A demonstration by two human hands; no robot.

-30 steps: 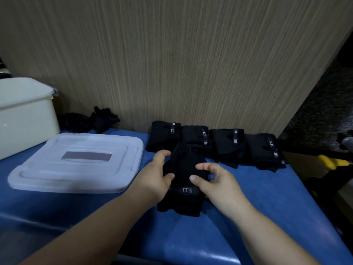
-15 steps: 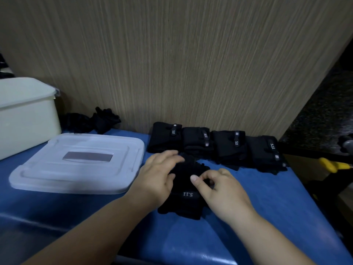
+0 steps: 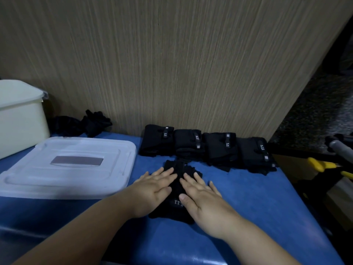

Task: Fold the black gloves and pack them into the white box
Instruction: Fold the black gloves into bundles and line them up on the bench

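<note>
A black glove [image 3: 176, 186] lies flat on the blue table, its fingers pointing toward the wall. My left hand [image 3: 152, 190] and my right hand [image 3: 202, 197] press down on it side by side, fingers straight. Behind it, several folded black gloves [image 3: 206, 146] stand in a row against the wooden wall. A loose heap of black gloves [image 3: 84, 124] sits at the back left. The white box [image 3: 17, 119] stands at the far left with its top covered.
A translucent white lid [image 3: 66, 167] lies flat on the blue table [image 3: 248, 207] to the left of my hands. Past the table's right edge are a yellow-handled tool [image 3: 322, 165] and a grey handle [image 3: 340, 148].
My hands went from gripping the raised glove to laying it down and pressing it flat with straight fingers. The glove now lies stretched out toward the folded row.
</note>
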